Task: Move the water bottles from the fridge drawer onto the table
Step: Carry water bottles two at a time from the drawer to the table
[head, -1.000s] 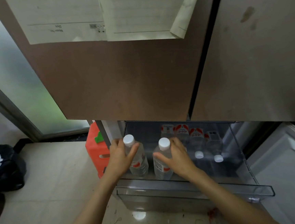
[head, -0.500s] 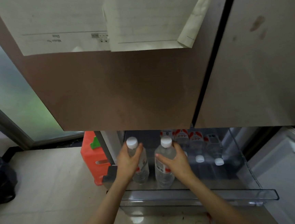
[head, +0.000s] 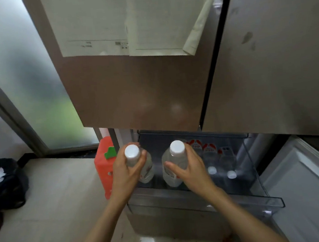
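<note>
Both bottles lifted higher vs. 1 s ago: left hand (head: pixel 127 173) fingers clamped on left bottle (head: pixel 139 166), right hand (head: pixel 189 168) on right bottle (head: pixel 173 166), clearing drawer (head: pixel 200 202); worktop next.

The two bottles (head: pixel 147 168) gripped at 6 o'clock are clear, glossy plastic with smooth white caps (head: pixel 132 153) and printed red-and-white labels, like the ones left in the drawer (head: pixel 257 189), whose walls are transparent, shiny plastic. The fridge doors (head: pixel 133 92) at 12 o'clock look like brushed brown metal with a dull sheen, smudged at 2 o'clock, and carry matt, creased paper sheets (head: pixel 155 19). The floor (head: pixel 52 203) is glossy pale tile, the crate (head: pixel 103 168) at 8 o'clock matt orange plastic.
</note>
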`<act>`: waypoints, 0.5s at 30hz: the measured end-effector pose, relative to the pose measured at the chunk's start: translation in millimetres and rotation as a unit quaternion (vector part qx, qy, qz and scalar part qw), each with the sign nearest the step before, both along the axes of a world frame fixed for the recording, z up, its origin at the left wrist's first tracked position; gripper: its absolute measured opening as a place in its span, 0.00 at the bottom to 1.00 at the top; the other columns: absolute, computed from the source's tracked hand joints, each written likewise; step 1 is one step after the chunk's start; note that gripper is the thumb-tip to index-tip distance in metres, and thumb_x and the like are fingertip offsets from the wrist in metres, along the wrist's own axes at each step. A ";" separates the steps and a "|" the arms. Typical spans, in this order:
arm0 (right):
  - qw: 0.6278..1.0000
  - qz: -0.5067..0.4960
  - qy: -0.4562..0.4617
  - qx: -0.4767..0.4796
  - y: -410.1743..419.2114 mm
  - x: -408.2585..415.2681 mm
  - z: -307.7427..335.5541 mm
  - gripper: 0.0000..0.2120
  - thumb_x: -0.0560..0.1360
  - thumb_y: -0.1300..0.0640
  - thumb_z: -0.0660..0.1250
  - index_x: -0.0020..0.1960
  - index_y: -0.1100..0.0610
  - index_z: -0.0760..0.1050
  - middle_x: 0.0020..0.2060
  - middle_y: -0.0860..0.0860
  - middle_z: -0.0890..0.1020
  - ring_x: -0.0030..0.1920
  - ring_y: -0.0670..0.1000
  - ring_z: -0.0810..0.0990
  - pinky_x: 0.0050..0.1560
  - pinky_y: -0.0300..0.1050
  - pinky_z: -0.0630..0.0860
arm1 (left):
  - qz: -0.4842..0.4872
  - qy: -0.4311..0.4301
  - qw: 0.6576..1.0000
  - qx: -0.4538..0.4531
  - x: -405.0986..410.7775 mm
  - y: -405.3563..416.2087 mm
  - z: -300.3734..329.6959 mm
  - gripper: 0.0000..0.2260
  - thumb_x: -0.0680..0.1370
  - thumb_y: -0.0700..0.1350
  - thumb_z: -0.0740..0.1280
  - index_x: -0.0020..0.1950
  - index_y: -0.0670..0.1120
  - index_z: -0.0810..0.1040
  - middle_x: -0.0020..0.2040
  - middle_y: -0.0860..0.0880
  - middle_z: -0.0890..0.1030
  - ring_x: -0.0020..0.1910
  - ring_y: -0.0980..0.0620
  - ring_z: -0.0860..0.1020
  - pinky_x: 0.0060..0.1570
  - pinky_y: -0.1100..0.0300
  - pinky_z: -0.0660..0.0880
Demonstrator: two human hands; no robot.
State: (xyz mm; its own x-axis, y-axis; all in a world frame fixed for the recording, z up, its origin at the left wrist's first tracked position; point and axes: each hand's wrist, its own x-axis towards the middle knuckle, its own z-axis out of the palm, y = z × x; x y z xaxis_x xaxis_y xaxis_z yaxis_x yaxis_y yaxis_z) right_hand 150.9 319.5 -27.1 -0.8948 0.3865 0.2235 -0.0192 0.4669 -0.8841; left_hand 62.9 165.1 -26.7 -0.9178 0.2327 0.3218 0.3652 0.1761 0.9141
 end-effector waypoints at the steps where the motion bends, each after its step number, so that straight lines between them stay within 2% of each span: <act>1: 1.000 0.005 0.021 -0.001 -3.1 7.0 9.0 0.26 0.69 0.50 0.73 0.63 0.51 0.67 0.59 0.49 0.74 0.59 0.47 0.73 0.61 0.42 0.70 | 0.026 0.005 1.000 0.011 9.8 -4.6 8.8 0.09 0.74 0.42 0.69 0.53 0.45 0.76 0.49 0.53 0.78 0.49 0.60 0.76 0.51 0.62 0.74; 3: 0.998 0.020 0.063 -0.006 -11.1 20.1 31.1 0.26 0.67 0.46 0.73 0.61 0.48 0.67 0.56 0.48 0.76 0.56 0.47 0.75 0.59 0.44 0.72 | 0.063 0.023 0.997 0.029 29.6 -14.7 28.4 0.09 0.74 0.43 0.67 0.54 0.44 0.76 0.50 0.51 0.78 0.49 0.59 0.76 0.48 0.63 0.74; 7: 0.988 0.050 0.137 -0.049 -34.3 33.5 79.9 0.21 0.65 0.42 0.71 0.54 0.39 0.67 0.51 0.46 0.77 0.51 0.45 0.78 0.52 0.44 0.77 | 0.098 0.046 0.989 0.101 62.0 -47.0 73.0 0.03 0.75 0.44 0.66 0.48 0.49 0.76 0.46 0.59 0.78 0.45 0.67 0.77 0.39 0.74 0.74; 9: 0.981 0.074 0.166 -0.062 -50.7 35.6 97.9 0.19 0.64 0.40 0.69 0.53 0.39 0.68 0.49 0.43 0.77 0.49 0.44 0.78 0.49 0.43 0.77 | 0.126 0.059 0.983 0.120 75.3 -71.8 89.3 0.01 0.74 0.48 0.67 0.44 0.53 0.76 0.44 0.62 0.80 0.45 0.67 0.77 0.41 0.72 0.75; 11: 0.977 0.109 0.172 -0.064 -72.9 36.4 104.1 0.18 0.64 0.41 0.68 0.52 0.38 0.69 0.47 0.41 0.77 0.47 0.43 0.79 0.49 0.41 0.77 | 0.156 0.054 0.977 0.137 88.0 -99.9 95.9 0.02 0.72 0.50 0.67 0.43 0.54 0.76 0.45 0.60 0.80 0.45 0.65 0.77 0.42 0.68 0.75; 13: 0.975 0.153 0.154 -0.055 -100.9 38.7 98.7 0.18 0.64 0.40 0.68 0.52 0.37 0.68 0.47 0.41 0.77 0.47 0.44 0.79 0.49 0.41 0.78 | 0.185 0.045 0.970 0.153 102.0 -129.5 95.0 0.06 0.69 0.54 0.67 0.43 0.53 0.77 0.47 0.56 0.81 0.45 0.61 0.78 0.43 0.65 0.76; 15: 0.969 0.203 0.127 -0.053 -133.6 42.6 87.3 0.19 0.65 0.40 0.69 0.53 0.39 0.68 0.47 0.45 0.77 0.48 0.45 0.79 0.49 0.42 0.78 | 0.219 0.036 0.963 0.156 118.8 -162.3 89.8 0.12 0.67 0.58 0.65 0.43 0.52 0.78 0.46 0.57 0.82 0.45 0.59 0.78 0.44 0.66 0.76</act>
State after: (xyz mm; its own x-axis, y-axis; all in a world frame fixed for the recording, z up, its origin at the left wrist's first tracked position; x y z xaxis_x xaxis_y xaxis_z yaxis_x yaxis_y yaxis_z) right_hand 193.6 185.9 60.2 -0.8992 0.0462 0.4352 -0.4062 0.2822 -0.8691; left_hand 181.7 2.8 63.2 -0.8789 -0.2885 0.3800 0.3827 0.0490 0.9226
